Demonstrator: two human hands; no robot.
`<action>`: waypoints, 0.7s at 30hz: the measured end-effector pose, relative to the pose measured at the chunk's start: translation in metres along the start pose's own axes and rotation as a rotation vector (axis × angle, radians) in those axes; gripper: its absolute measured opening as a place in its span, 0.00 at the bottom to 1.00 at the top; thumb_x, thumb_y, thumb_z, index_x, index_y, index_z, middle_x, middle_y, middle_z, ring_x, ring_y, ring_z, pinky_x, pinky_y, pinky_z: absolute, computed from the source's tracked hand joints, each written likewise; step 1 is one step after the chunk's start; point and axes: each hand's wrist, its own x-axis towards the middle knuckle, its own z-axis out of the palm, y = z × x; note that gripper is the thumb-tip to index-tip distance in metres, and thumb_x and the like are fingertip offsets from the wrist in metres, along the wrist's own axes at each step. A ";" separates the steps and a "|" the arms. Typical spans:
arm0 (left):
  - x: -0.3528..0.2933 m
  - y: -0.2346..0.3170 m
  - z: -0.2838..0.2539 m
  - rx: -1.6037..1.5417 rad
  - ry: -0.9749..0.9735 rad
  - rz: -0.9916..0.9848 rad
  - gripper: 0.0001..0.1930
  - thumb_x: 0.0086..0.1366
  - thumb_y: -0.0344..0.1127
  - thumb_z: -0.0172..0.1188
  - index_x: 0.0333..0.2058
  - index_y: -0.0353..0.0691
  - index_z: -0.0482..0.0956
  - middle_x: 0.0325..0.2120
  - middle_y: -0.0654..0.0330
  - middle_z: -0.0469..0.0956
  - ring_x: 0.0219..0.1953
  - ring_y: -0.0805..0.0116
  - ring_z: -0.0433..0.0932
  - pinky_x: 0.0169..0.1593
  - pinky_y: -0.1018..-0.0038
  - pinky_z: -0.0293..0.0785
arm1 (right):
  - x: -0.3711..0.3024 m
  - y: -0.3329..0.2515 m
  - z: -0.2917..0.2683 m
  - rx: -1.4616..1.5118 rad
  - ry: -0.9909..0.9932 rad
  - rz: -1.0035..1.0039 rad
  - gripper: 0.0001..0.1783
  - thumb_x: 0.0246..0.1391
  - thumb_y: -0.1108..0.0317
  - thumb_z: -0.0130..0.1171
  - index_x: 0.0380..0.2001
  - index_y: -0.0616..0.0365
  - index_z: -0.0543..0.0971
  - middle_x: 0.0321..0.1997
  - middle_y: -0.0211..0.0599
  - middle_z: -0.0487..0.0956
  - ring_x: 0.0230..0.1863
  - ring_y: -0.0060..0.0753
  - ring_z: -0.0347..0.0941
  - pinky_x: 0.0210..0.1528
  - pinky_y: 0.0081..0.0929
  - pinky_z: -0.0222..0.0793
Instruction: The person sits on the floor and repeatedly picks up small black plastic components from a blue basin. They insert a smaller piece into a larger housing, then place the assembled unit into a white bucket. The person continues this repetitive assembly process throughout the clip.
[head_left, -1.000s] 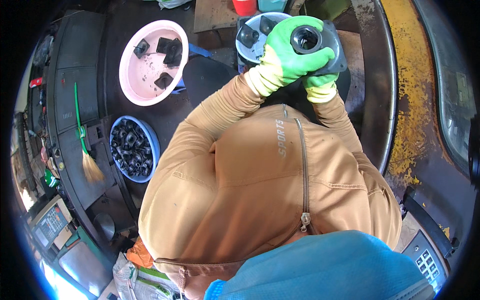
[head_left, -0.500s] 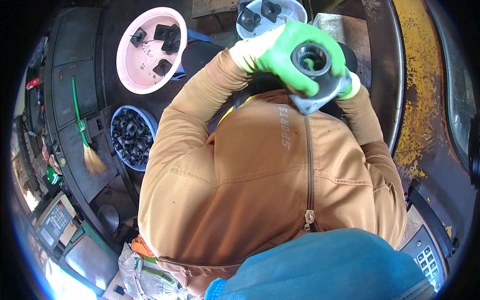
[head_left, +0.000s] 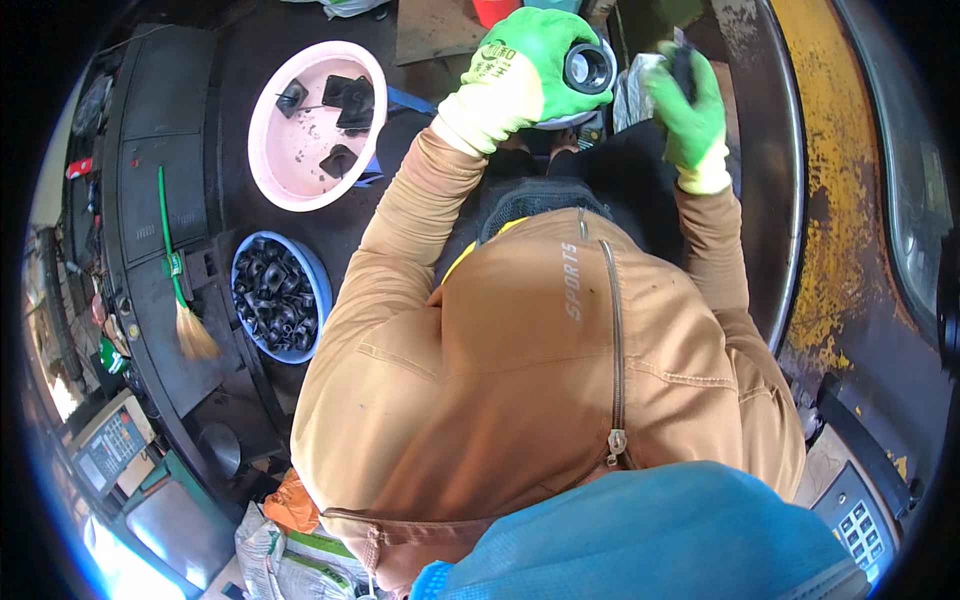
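The left hand (head_left: 535, 62) is clamped round a black ringed part (head_left: 602, 72), right of the pink tub (head_left: 285, 138). Well apart, the right hand (head_left: 692, 118) grips a dark object (head_left: 683, 72), too blurred to identify; a loose grip could drop it.

- Looks steeply down from the head, left in a side-by-side pair.
- Sits very near the blue mask (head_left: 650, 540), lower right of centre.
- Spans the brown jacket (head_left: 480, 350) mid-frame, left hand (head_left: 530, 62) and right hand (head_left: 692, 125) near the top.
- Curves straight edges, fisheye-wide.
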 end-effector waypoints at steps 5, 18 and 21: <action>0.002 0.013 0.018 0.180 0.203 0.343 0.17 0.44 0.37 0.69 0.34 0.38 0.79 0.34 0.49 0.79 0.37 0.47 0.78 0.41 0.60 0.75 | 0.007 0.004 0.020 -0.349 -0.174 -0.065 0.28 0.46 0.70 0.68 0.52 0.63 0.74 0.40 0.34 0.80 0.40 0.22 0.75 0.45 0.22 0.73; -0.017 0.003 -0.003 0.021 -0.082 -0.228 0.19 0.44 0.41 0.72 0.34 0.39 0.81 0.32 0.53 0.80 0.39 0.54 0.79 0.44 0.63 0.74 | 0.017 -0.006 -0.024 -0.484 -0.410 -0.137 0.16 0.62 0.68 0.55 0.51 0.60 0.76 0.45 0.40 0.80 0.42 0.35 0.78 0.42 0.28 0.75; -0.012 0.006 0.000 0.097 -0.044 -0.127 0.16 0.45 0.43 0.71 0.28 0.39 0.82 0.28 0.48 0.79 0.38 0.49 0.77 0.42 0.60 0.72 | 0.023 -0.005 -0.019 -0.781 -0.514 -0.781 0.16 0.60 0.68 0.57 0.51 0.59 0.77 0.47 0.40 0.80 0.45 0.40 0.79 0.47 0.30 0.74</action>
